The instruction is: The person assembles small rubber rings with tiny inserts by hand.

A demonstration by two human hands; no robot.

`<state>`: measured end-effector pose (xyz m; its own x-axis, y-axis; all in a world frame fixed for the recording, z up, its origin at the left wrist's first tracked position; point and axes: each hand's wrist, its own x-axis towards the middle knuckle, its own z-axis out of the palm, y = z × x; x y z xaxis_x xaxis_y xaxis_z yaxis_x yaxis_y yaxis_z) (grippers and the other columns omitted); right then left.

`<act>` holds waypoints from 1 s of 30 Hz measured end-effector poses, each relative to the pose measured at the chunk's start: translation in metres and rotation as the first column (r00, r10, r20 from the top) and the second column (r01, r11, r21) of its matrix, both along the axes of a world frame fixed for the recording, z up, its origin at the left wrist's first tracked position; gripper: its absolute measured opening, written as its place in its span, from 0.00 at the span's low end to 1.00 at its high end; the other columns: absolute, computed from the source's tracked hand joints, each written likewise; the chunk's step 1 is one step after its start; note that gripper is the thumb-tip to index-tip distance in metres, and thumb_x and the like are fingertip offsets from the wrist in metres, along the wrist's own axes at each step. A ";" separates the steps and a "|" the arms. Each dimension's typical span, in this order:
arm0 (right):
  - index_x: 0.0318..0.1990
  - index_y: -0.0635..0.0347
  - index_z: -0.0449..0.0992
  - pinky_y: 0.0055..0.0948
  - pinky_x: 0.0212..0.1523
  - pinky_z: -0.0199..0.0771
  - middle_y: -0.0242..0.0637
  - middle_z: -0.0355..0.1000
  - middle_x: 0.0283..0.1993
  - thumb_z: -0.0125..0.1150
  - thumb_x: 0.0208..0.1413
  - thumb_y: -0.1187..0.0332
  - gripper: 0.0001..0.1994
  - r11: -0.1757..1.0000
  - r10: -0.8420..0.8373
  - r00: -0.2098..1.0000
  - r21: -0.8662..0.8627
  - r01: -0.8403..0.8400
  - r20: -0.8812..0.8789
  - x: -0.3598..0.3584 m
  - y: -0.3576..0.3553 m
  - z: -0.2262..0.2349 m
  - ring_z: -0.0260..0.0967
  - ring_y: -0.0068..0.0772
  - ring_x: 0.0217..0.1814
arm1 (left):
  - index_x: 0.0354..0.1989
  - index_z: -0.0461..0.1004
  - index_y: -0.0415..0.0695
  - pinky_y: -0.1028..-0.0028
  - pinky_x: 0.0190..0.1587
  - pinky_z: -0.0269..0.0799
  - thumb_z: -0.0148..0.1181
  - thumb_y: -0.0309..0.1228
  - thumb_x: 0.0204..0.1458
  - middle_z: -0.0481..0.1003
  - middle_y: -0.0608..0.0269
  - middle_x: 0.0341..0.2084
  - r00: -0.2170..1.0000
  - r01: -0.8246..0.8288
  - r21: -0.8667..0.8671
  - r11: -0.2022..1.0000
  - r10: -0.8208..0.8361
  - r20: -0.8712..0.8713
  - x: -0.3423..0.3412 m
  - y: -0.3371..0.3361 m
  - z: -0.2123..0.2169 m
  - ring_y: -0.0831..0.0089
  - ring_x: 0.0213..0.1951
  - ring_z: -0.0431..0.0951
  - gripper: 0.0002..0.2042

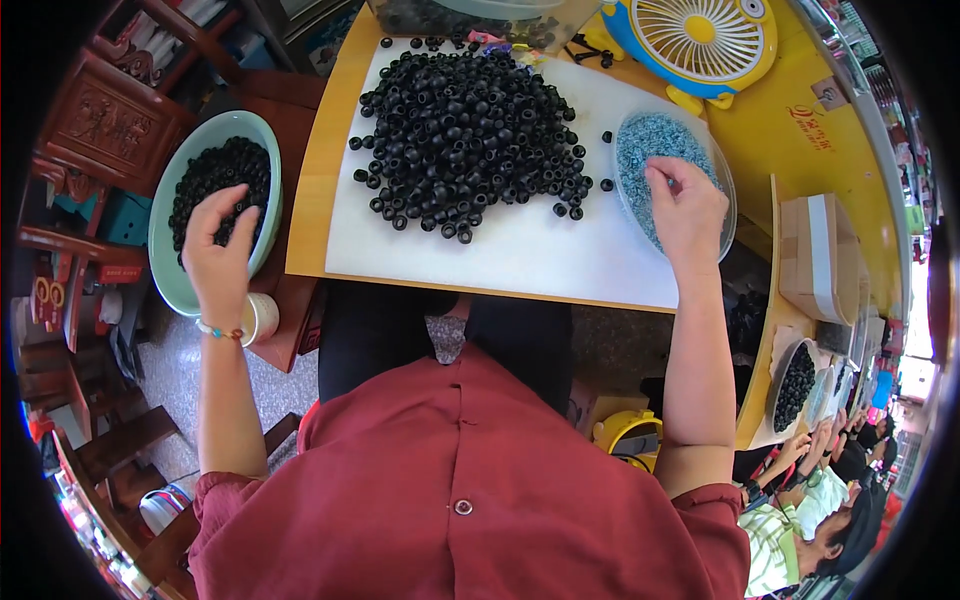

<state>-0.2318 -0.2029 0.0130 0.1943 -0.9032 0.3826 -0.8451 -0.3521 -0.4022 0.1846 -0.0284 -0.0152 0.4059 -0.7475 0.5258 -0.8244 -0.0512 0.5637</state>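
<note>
My left hand (218, 250) hovers over a pale green bowl (160, 262) on the left, its thumb and fingers apart with nothing visible between them. Small black round pieces (228, 160) fill the bowl. On the right, my right hand (688, 212) is over a shallow clear oval tray (733, 215) of tiny light-blue granules (655, 140). Its thumb and forefinger are pinched together; whatever they hold is too small to make out. Between the hands, a large heap of black holed balls (470, 130) lies on a white board (480, 255).
A blue and yellow fan (700, 45) stands at the back right, beside a clear bin (490, 25). A small cup (262, 318) sits by the bowl. Right of the table are a cardboard box (818, 255) and a dish of black pieces (796, 385). Other people sit farther right.
</note>
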 end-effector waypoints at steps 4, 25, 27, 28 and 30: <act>0.31 0.55 0.79 0.34 0.44 0.62 0.34 0.76 0.32 0.61 0.47 0.67 0.05 0.980 -0.091 0.978 0.158 0.121 -0.188 -0.015 0.005 -0.010 0.73 0.36 0.35 | 0.31 0.78 0.43 0.73 0.36 0.68 0.62 0.21 0.41 0.74 0.63 0.26 0.959 0.280 0.107 0.954 -0.274 -0.070 -0.067 -0.009 0.009 0.70 0.31 0.74 0.07; 0.33 0.62 0.76 0.29 0.36 0.70 0.41 0.75 0.29 0.60 0.48 0.71 0.06 0.960 -0.165 0.982 0.244 0.139 0.090 -0.036 0.007 -0.017 0.73 0.33 0.31 | 0.30 0.74 0.48 0.70 0.38 0.61 0.64 0.27 0.38 0.71 0.71 0.27 0.779 0.564 0.110 0.818 -0.571 0.259 -0.151 -0.048 0.000 0.70 0.33 0.69 0.09; 0.35 0.64 0.76 0.24 0.35 0.69 0.39 0.74 0.29 0.58 0.50 0.74 0.06 0.973 -0.126 0.977 0.214 0.088 0.170 -0.036 0.010 -0.014 0.71 0.26 0.30 | 0.30 0.74 0.48 0.70 0.38 0.60 0.64 0.27 0.38 0.72 0.70 0.28 0.792 0.561 0.078 0.824 -0.562 0.238 -0.152 -0.048 0.002 0.69 0.33 0.69 0.09; 0.35 0.64 0.76 0.24 0.35 0.69 0.39 0.74 0.29 0.58 0.50 0.74 0.06 0.973 -0.124 0.978 0.214 0.087 0.168 -0.037 0.012 -0.013 0.71 0.26 0.30 | 0.31 0.74 0.47 0.70 0.37 0.62 0.63 0.26 0.39 0.72 0.69 0.28 0.801 0.564 0.071 0.823 -0.566 0.193 -0.153 -0.048 0.004 0.68 0.32 0.70 0.09; 0.37 0.65 0.76 0.18 0.36 0.67 0.33 0.73 0.29 0.58 0.51 0.76 0.06 0.993 -0.068 0.980 0.112 0.048 0.184 -0.039 0.016 -0.009 0.68 0.18 0.31 | 0.33 0.74 0.46 0.70 0.36 0.63 0.63 0.26 0.40 0.73 0.67 0.29 0.806 0.570 0.063 0.819 -0.573 0.147 -0.153 -0.047 0.006 0.67 0.32 0.70 0.09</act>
<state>-0.2712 -0.1868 0.0037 0.0740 -0.9483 0.3086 -0.7689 -0.2513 -0.5878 0.0312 -0.0757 -0.0092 -0.1814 -0.8276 0.5312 -0.7824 0.4487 0.4319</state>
